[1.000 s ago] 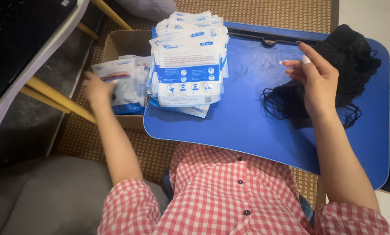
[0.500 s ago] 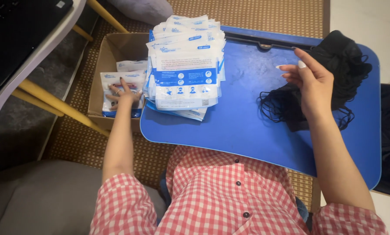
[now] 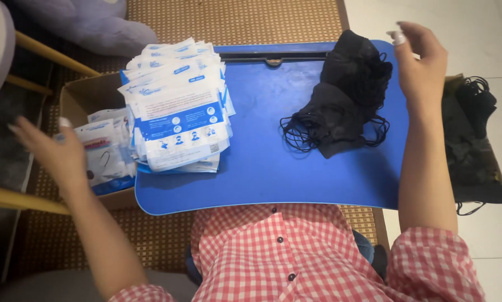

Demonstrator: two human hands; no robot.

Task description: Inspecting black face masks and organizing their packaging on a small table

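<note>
My left hand (image 3: 52, 154) hangs open, fingers spread, holding nothing, over the cardboard box (image 3: 86, 98) that sits just left of the blue lap tray (image 3: 296, 168). Under it in the box lie the sealed white-and-blue packets (image 3: 102, 162). Off the tray's far left corner is a grey plush thing (image 3: 88, 22).

On the tray's left part stands the leaning stack of empty pouches (image 3: 175, 117); it fans out and overhangs the tray's left edge above the box, so I judge a careless brush of my left wrist could tip it. I would lift that hand clear rather than drag it sideways.

Right of the tray's middle lies the heap of black masks (image 3: 346, 106), ear loops tangled at its near side. To do this well I would pinch one mask by its body, not by a loop, so only one comes away.

My right hand (image 3: 421, 64) hovers over the tray's right edge beside the heap, fingers loosely parted, gripping nothing. Past that edge, more black masks (image 3: 472, 145) fill a second box.
</note>
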